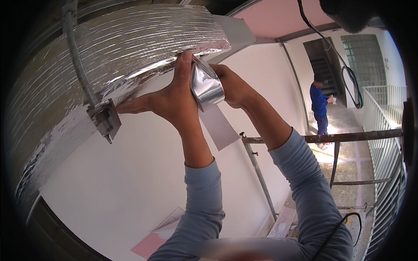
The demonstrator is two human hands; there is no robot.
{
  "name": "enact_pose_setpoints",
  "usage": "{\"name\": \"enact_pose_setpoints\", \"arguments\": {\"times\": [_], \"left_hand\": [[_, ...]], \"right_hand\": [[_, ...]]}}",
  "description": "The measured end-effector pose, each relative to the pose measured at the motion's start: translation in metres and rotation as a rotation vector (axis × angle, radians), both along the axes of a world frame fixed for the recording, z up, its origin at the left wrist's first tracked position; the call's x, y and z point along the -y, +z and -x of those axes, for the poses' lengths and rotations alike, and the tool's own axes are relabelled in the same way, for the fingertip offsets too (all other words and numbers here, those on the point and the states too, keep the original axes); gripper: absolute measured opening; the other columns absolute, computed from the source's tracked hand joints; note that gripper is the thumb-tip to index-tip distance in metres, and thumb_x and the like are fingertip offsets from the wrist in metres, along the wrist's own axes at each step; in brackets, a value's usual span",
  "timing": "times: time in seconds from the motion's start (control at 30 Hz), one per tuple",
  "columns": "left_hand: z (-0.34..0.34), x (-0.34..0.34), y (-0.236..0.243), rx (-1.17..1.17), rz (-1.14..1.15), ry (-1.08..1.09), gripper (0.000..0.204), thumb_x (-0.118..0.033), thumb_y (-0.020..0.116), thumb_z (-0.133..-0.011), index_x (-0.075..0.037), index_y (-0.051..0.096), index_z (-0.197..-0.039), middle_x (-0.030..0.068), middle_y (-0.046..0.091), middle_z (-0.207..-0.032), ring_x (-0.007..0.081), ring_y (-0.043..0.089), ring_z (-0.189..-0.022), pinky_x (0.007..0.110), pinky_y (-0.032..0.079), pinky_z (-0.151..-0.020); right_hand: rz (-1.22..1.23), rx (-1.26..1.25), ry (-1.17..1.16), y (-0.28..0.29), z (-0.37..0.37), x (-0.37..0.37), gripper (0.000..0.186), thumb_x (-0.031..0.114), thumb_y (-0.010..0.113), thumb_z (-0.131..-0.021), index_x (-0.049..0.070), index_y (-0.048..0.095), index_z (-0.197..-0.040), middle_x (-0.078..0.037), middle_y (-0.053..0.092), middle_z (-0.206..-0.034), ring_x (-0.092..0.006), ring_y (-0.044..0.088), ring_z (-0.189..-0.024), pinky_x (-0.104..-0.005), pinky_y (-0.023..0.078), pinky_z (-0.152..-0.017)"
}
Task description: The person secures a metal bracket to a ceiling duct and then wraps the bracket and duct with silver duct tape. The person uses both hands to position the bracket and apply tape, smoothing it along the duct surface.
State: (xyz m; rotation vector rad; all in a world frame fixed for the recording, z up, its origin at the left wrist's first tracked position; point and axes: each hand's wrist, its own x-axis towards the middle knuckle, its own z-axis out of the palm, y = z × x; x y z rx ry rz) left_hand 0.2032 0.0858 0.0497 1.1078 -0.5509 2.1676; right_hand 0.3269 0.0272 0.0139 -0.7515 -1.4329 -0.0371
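A duct wrapped in shiny silver foil [143, 39] runs overhead across the upper left. My left hand [174, 98] is raised against its lower edge, thumb up on the foil and fingers stretched toward a metal bracket [104, 119] on a threaded rod [80, 71]. Just right of that palm is a roll of silver foil tape [207, 87]. My right hand [235, 87] grips the roll from its far right side, and its fingertips are partly hidden behind it. A pale strip of backing paper [220, 130] hangs below the roll.
Metal scaffold rails [352, 136] cross at right, close to my right forearm. A dark cable [348, 71] dangles at upper right. Farther down, a person in blue [320, 104] stands near a white railing [383, 130]. A white wall [126, 174] fills the area below the duct.
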Motion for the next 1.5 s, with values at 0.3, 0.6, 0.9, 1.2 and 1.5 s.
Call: {"name": "enact_pose_setpoints", "arguments": {"times": [0.3,0.6,0.9,1.2,1.5], "left_hand": [[-0.011,-0.022,0.000,-0.045,0.042,0.299,0.168,-0.038,0.101,-0.061,0.013,-0.036,-0.143,0.0372,0.000,-0.151,0.0486,0.030,-0.146,0.047,0.063,-0.094],[-0.021,-0.045,0.002,0.045,0.042,0.547,0.171,-0.081,0.082,-0.063,0.020,-0.029,-0.145,0.0485,-0.005,-0.149,0.0535,-0.013,-0.151,0.071,0.008,-0.118],[-0.054,-0.048,-0.009,-0.078,0.099,0.579,0.167,-0.084,0.078,-0.066,0.017,-0.024,-0.150,0.0429,-0.005,-0.156,0.0522,-0.012,-0.152,0.069,0.006,-0.118],[-0.048,-0.012,-0.012,0.011,0.080,0.037,0.119,-0.077,0.059,-0.090,0.015,0.012,-0.150,0.0377,0.022,-0.151,0.0414,0.036,-0.142,0.051,0.036,-0.115],[0.001,-0.049,-0.090,-0.702,-0.144,0.233,0.044,-0.026,0.088,-0.083,0.006,0.071,-0.109,0.0175,0.076,-0.103,0.0369,0.073,-0.097,0.042,0.056,-0.090]], "right_hand": [[0.085,-0.091,-0.062,0.003,-0.016,-0.011,0.040,0.007,0.072,-0.093,-0.009,0.062,-0.128,-0.014,0.071,-0.117,-0.0183,0.069,-0.102,-0.0342,0.056,-0.091],[-0.017,-0.247,0.046,-0.027,-0.073,-0.033,0.046,0.009,0.071,-0.092,-0.007,0.060,-0.133,-0.013,0.070,-0.119,-0.0184,0.071,-0.099,-0.0326,0.059,-0.085],[0.069,-0.597,0.158,-0.233,-0.115,-0.014,0.048,0.013,0.082,-0.087,0.005,0.064,-0.130,-0.004,0.070,-0.117,-0.0152,0.070,-0.103,-0.0351,0.060,-0.089],[0.409,-0.896,0.090,-0.507,-0.019,-0.011,0.043,0.019,0.083,-0.088,0.011,0.066,-0.127,-0.003,0.071,-0.115,-0.0179,0.070,-0.102,-0.0388,0.060,-0.085],[0.367,-0.982,-0.087,-0.577,0.035,0.043,0.033,0.006,0.074,-0.090,0.005,0.069,-0.123,-0.008,0.073,-0.114,-0.0224,0.072,-0.103,-0.0394,0.061,-0.085]]}}
